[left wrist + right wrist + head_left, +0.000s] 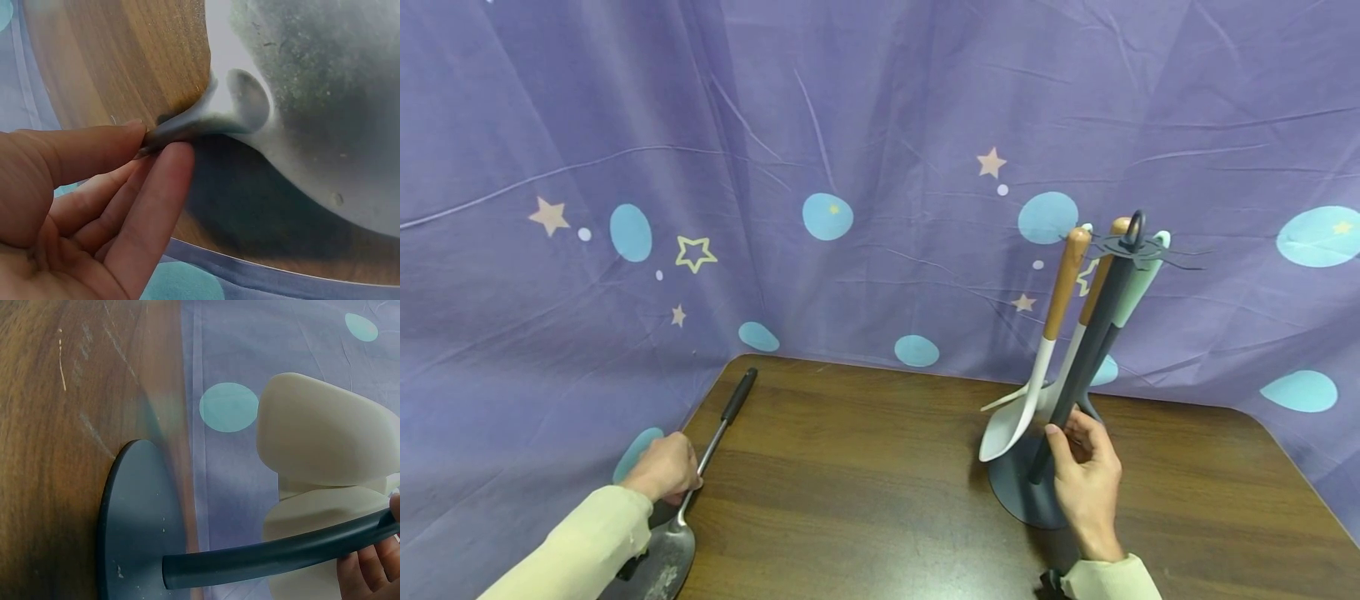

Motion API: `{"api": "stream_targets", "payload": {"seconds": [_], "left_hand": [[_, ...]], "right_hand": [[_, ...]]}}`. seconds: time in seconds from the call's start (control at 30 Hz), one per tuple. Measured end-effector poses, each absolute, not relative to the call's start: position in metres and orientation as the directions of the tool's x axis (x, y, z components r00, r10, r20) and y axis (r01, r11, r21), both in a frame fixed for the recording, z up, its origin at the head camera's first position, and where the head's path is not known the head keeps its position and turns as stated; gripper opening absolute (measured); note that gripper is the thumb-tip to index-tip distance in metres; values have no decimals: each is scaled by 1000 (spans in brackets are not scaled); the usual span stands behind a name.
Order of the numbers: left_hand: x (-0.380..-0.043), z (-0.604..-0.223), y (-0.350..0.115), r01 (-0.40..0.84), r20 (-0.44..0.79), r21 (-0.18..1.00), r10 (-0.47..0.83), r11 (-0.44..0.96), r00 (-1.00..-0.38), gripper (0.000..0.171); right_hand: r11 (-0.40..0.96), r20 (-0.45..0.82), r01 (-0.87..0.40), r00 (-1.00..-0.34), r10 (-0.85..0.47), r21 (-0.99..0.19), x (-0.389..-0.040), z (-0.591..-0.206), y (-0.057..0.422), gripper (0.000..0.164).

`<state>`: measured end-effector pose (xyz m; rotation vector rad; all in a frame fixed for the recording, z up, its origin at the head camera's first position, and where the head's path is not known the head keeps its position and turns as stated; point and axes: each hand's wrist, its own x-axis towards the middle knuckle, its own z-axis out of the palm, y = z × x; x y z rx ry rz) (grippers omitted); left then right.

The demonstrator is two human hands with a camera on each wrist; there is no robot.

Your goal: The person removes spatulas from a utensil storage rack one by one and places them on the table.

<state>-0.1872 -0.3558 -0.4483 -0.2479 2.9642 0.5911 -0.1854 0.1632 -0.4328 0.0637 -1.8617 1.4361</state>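
Note:
At the table's left edge my left hand (664,465) pinches the thin shaft of a metal wok spatula (668,557) between thumb and fingers. Its black handle (741,396) points away from me; in the left wrist view, the grey blade (331,137) casts a shadow. On the right, my right hand (1086,475) holds the dark post (1093,350) of a utensil stand, low down above its round base (1021,492). White utensils with wooden handles (1063,287) and one with a green handle (1140,292) hang around the post. Their heads partly hide one another.
The brown wooden table (850,467) has rounded far corners. A purple curtain (880,100) with stars and blue spots hangs behind it and along the left side. The stand's top ring (1127,247) has thin hooks sticking outward.

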Motion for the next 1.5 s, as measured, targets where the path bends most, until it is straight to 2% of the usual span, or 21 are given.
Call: {"api": "stream_targets", "payload": {"seconds": [0.4,0.77,1.0,1.3,1.5], "left_hand": [[-184,-447,-356,-165,-146,327,-123,930,-982,22],[-185,-430,-352,-72,-66,243,-58,967,-996,32],[-187,-411,-335,-84,-111,251,-58,964,-992,31],[-186,-402,-307,4,-28,261,12,965,-1000,32],[-185,-396,-285,71,4,263,73,962,-997,26]], "right_hand": [[368,587,-463,-704,400,-806,-185,-434,162,29],[373,591,-465,-703,396,-803,-185,-432,162,29],[379,593,-464,-702,394,-801,-185,-432,162,28],[368,589,-466,-705,396,-805,-185,-433,163,29],[361,586,-467,-708,394,-807,-185,-434,163,28]]}}
